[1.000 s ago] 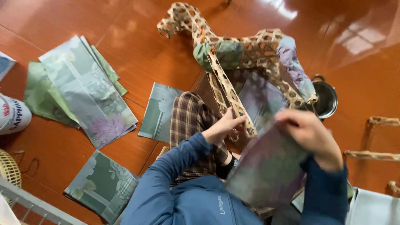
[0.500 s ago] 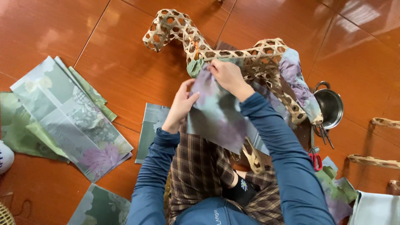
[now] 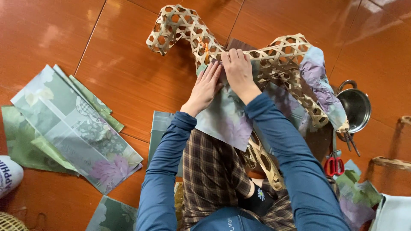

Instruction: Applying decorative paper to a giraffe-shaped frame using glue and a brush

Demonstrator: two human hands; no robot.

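Head view. The left hand (image 3: 206,87) and right hand (image 3: 236,70) lie flat, fingers extended and closed on nothing, pressing a floral paper sheet (image 3: 227,117) onto the woven bamboo frame (image 3: 274,57), which rests on the wooden floor (image 3: 128,72) at twelve o'clock from the lap. Smoothing outward from the frame's neck would likely keep the sheet free of creases. Spare paper sheets (image 3: 72,128) lie at nine o'clock; red-handled scissors (image 3: 334,164) and a steel pot (image 3: 354,105) at three o'clock.

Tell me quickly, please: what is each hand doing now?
Left hand: open, flat on the paper sheet.
Right hand: open, pressing the same sheet against the woven bamboo frame.
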